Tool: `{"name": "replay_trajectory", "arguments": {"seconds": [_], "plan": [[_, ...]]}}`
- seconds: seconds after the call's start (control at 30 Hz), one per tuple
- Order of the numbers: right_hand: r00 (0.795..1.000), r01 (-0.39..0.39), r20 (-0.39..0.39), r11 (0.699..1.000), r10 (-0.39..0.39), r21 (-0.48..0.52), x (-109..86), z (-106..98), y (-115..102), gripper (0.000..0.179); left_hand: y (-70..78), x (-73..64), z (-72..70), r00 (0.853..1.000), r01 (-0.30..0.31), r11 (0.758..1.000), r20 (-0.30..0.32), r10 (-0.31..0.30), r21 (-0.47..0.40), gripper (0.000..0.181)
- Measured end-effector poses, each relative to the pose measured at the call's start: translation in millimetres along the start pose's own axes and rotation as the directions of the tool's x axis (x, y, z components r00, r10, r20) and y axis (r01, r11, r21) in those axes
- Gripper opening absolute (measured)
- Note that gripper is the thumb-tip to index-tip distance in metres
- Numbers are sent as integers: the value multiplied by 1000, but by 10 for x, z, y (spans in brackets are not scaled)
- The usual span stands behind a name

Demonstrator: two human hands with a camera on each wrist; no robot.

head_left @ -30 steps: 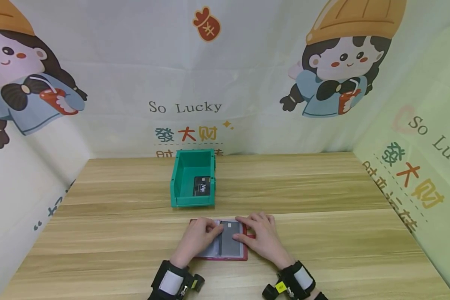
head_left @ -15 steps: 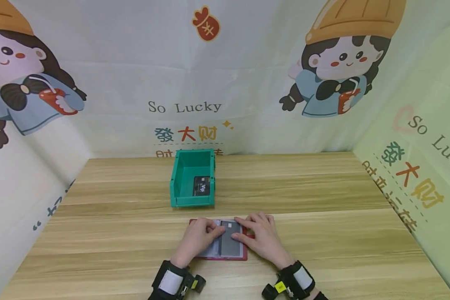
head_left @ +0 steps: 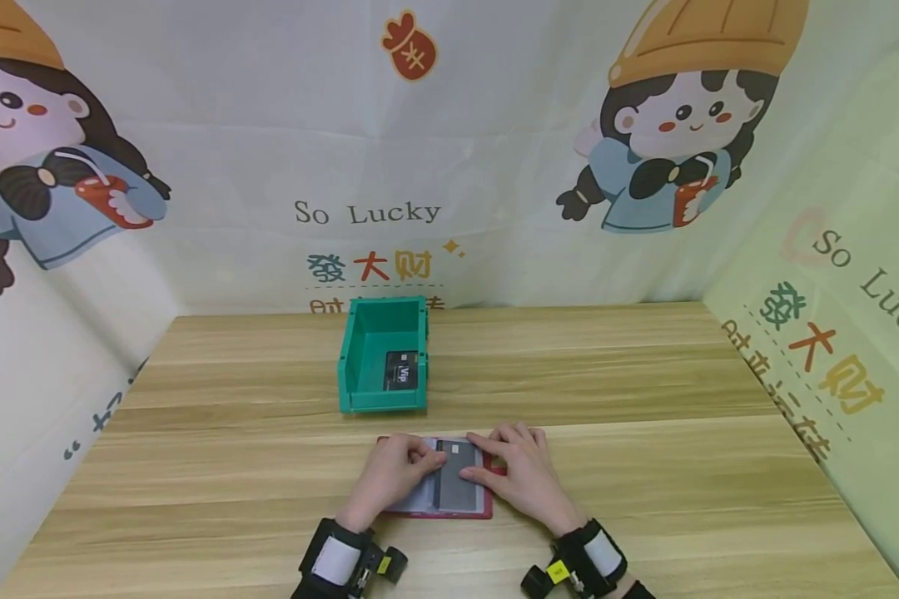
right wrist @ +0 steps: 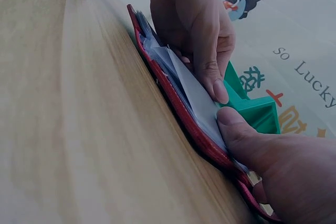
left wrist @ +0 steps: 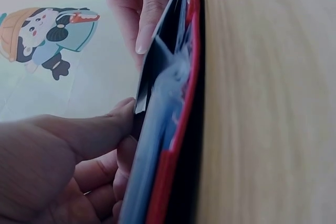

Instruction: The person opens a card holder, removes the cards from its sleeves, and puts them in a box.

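Observation:
A red card holder (head_left: 488, 507) with clear plastic sleeves lies spread on the table in front of me. On its right page is a dark grey card (head_left: 460, 489) with a small pale chip mark. My left hand (head_left: 395, 467) pinches this card near its upper left edge, between thumb and forefinger. In the left wrist view the card's edge stands raised from the sleeves (left wrist: 152, 114). My right hand (head_left: 523, 472) grips the holder's right side, thumb over the card and fingers around the edge. The right wrist view shows both thumbs close together at the card.
Behind the holder stands a green bin (head_left: 384, 404), with a black card (head_left: 400, 371) marked "Vip" in it. The wood-grain table (head_left: 607, 374) meets printed cloth walls (head_left: 494, 183) at the back and both sides. Each wrist wears a black camera strap.
Both hands keep nearly the same place and hold on the card and holder. The whole head view has shifted very slightly.

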State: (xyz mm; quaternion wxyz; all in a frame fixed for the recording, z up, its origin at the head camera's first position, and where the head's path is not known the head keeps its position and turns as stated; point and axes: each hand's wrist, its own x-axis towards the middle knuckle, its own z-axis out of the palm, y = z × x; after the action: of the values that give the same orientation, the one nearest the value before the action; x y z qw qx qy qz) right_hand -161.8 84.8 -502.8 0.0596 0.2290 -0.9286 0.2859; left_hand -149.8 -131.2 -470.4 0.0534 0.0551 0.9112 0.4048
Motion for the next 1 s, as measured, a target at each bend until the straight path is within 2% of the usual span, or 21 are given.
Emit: {"name": "replay_trajectory", "arguments": {"seconds": [0.33,0.6,1.0], "plan": [[1000,-1,-13,1000,1,12,7,-5,6,49,-16,15,-55,1000,13,1000,23,-13,-9,21],[1000,-2,-7,1000,2,16,14,-12,-5,50,19,-12,-115,1000,8,1000,12,-8,-3,20],[1000,5,-10,1000,-5,5,8,-15,-11,50,52,-14,-200,997,71,997,14,-71,-10,16]]}}
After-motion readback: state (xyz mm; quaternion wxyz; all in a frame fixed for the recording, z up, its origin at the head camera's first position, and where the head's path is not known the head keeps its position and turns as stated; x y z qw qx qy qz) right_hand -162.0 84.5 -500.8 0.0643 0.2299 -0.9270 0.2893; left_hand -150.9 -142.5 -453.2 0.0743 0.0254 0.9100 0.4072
